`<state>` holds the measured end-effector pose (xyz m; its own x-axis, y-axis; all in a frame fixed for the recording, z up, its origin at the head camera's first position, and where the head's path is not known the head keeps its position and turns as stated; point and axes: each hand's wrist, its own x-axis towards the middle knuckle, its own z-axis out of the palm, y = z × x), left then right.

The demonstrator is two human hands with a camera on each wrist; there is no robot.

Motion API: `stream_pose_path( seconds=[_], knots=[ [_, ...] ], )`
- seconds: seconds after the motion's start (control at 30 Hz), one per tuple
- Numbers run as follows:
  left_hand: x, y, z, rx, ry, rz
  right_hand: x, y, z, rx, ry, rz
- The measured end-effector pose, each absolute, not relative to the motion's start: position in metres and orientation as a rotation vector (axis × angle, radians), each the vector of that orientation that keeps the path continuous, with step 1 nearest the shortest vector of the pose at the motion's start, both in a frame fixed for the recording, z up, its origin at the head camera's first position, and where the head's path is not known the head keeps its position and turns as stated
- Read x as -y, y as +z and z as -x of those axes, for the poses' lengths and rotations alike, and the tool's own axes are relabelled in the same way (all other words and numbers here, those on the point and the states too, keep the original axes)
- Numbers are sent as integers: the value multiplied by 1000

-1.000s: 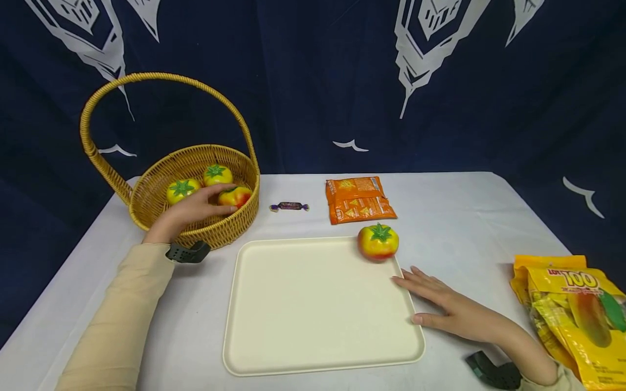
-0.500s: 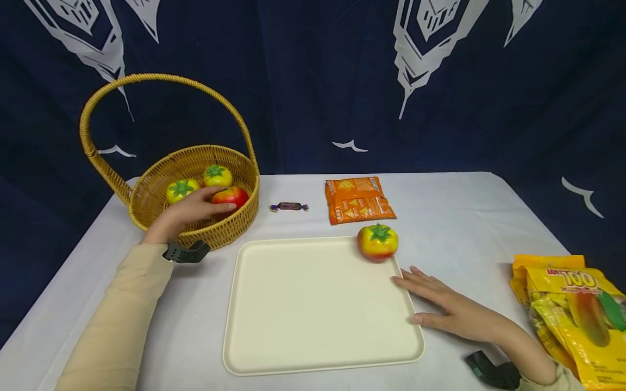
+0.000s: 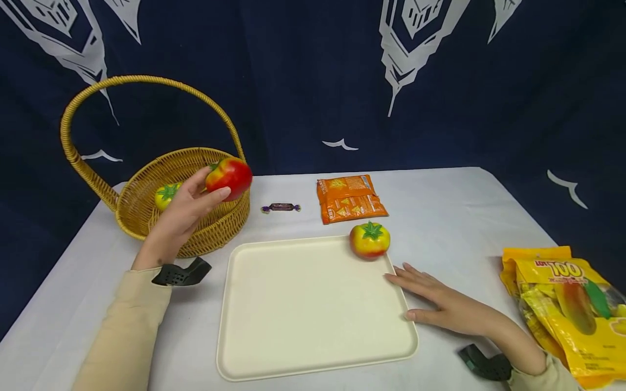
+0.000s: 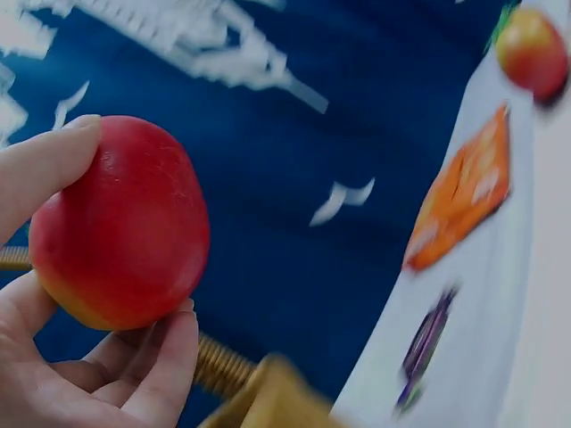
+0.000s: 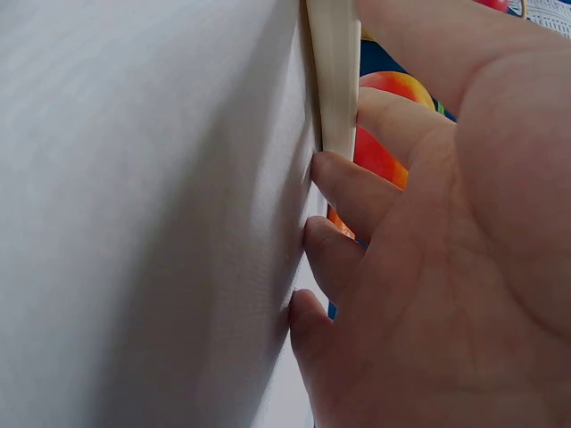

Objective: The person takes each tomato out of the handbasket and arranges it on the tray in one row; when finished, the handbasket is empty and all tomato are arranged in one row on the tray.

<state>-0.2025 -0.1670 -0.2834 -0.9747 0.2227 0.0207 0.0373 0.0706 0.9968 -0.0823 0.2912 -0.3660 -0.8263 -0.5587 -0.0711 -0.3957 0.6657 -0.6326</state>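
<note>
My left hand [image 3: 182, 216] grips a red and yellow tomato [image 3: 233, 178] with a green leafy top, thumb and fingers curled round its sides. In the left wrist view this tomato [image 4: 125, 223] shows its smooth red underside. It is raised over the right rim of a wicker basket [image 3: 217, 234]; another yellow tomato [image 3: 165, 196] lies inside, partly behind the hand. My right hand [image 3: 447, 304] rests by the right edge of a cream tray [image 3: 313, 309], fingers spread and touching its rim. A third tomato [image 3: 370, 241] sits on the tray's far right corner.
Behind the tray lie a purple wrapped candy [image 3: 281, 207] and an orange snack packet [image 3: 351, 199]. Yellow candy bags [image 3: 562, 309] lie at the far right of the white table. The basket's tall handle [image 3: 161, 80] arches above it, and a dark blue curtain hangs behind.
My left hand has turned the tomato and lifted it up out of the basket. The right hand stays at the tray's edge. The head view has shifted slightly.
</note>
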Motion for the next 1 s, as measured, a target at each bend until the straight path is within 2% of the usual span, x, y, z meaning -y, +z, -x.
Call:
stream_pose_path(
  seconds=[0.2,0.53,1.0],
  knots=[
    [123,-295,193,-2101,1971,-494,-291,-365,82,-2637,-895,766],
    [49,-337,194,-2412,1421,-943,-291,-367,83,-2616,-928,782],
    [27,-360,202,-2584,1154,-1211,-290,-367,84,-2606,-925,763]
  ],
)
